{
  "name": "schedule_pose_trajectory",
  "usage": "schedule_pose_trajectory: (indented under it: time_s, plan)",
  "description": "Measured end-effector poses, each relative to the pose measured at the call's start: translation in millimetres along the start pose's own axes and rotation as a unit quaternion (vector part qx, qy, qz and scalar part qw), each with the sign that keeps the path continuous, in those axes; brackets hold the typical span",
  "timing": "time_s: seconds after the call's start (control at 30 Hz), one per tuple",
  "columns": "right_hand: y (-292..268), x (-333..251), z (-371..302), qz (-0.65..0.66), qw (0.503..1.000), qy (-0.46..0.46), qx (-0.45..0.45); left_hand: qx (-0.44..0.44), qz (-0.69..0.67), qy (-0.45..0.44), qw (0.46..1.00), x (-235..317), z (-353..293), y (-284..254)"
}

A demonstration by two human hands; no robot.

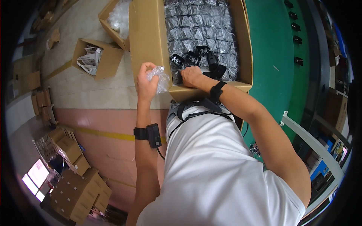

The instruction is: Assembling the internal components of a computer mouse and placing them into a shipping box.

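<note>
My left hand (147,82) is closed around a crumpled clear plastic bag (160,80), held over the left flap of a large cardboard box (149,37). Rows of items in clear plastic bags (198,24) fill the box, packed side by side. Several loose black plastic parts (212,58) lie on top of the rows near the close end. My right hand (192,77) reaches in at the near left corner of the box, just in front of these parts. Its fingers are curled down and closed, and whatever lies between them is hidden.
To the left stand a smaller open box with crumpled paper (89,62) and a box with clear plastic (120,19). Black parts (297,39) sit in a line on the green surface (269,45) at right. Stacked cartons (75,192) stand at lower left; a pale metal frame (313,139) is at lower right.
</note>
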State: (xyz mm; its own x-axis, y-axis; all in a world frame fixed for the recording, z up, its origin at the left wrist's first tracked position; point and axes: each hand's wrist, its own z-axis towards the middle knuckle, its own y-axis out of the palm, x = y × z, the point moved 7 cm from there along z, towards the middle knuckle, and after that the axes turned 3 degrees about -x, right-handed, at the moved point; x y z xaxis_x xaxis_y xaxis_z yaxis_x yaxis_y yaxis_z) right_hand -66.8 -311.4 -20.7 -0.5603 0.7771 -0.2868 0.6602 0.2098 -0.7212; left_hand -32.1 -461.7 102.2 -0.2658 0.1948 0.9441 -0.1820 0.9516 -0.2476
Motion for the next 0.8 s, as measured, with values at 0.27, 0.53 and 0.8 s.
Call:
schedule_pose_trajectory:
  time_s: [0.27,0.53,0.8]
  plan:
    - [48.5,26.4,33.4,0.019,0.999,0.015,-0.039,-0.068,0.021,-0.036,0.997,-15.6,-0.8,17.0]
    - [5.9,18.2,-0.6,0.514,0.846,-0.101,-0.103,-0.101,0.184,-0.044,0.977,-1.1,-0.6,23.7]
    - [-33.0,65.6,-69.6,0.602,0.796,-0.061,-0.019,-0.175,0.325,0.074,0.926,-10.5,12.4,51.3]
